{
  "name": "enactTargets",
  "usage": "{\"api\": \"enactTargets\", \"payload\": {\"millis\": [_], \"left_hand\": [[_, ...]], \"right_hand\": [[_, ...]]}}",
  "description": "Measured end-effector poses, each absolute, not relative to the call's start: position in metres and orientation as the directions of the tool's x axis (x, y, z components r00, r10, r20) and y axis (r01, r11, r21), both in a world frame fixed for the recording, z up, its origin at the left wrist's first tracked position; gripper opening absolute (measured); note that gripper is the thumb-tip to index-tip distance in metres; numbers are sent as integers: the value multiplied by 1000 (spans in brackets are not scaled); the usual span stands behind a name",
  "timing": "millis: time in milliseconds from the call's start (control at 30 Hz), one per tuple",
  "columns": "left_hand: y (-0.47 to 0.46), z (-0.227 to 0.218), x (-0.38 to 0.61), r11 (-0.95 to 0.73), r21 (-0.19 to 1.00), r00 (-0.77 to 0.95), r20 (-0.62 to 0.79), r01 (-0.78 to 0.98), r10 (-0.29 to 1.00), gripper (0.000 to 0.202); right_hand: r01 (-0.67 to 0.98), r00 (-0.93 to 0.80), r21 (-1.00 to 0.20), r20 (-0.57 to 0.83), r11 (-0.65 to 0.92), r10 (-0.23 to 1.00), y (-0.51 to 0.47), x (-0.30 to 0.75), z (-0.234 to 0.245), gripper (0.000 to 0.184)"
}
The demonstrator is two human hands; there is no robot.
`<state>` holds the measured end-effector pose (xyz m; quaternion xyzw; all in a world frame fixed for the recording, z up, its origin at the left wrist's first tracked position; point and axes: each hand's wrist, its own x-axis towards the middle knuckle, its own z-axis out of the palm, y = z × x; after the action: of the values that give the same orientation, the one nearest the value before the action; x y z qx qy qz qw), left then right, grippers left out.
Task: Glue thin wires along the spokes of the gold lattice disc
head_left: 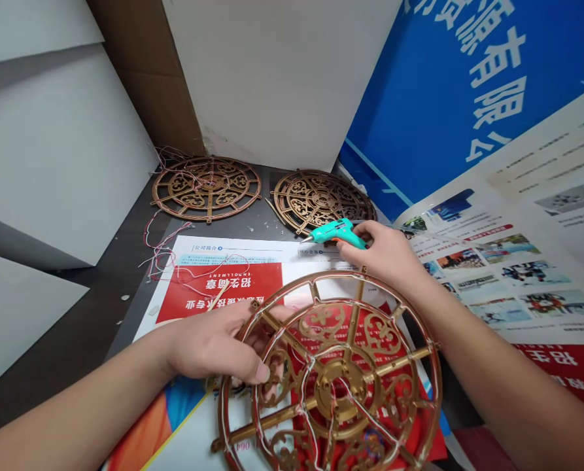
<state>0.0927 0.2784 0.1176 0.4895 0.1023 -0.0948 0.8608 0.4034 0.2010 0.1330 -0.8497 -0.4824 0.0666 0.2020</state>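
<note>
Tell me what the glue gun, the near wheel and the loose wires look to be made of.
Glue gun: probably hard plastic, given its smooth, evenly coloured teal body.
Near wheel: bronze-gold finish with soft highlights along its spokes; metal or painted plastic, the look leaves it open.
Loose wires: likely plastic-coated, judging by their thin, curling red and white strands; no core is discernible.

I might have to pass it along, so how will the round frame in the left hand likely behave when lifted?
The frame will probably stay stiff: spokes brace it, and no sag shows where the left hand grips its edge. It's likely light for its size, with many open gaps. Its wires look thin and floppy, so they may snag.
</note>
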Motion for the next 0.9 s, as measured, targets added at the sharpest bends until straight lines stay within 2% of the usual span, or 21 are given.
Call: {"api": "enactTargets", "payload": {"millis": [167,433,633,900], "left_hand": [[274,119,92,462,836,955,-261,296,-138,33],[272,116,93,439,850,956,-255,292,-142,29],[271,117,93,443,854,962,-237,273,-135,23],[271,115,93,464,844,963,-237,270,-130,31]], "right_hand": [[816,484,-418,120,-398,867,176,399,116,40],[859,387,-433,200,-273,900,149,409,99,59],[880,339,-438,312,-183,887,125,416,88,45],[870,362,-471,410,-145,837,108,420,87,31]]}}
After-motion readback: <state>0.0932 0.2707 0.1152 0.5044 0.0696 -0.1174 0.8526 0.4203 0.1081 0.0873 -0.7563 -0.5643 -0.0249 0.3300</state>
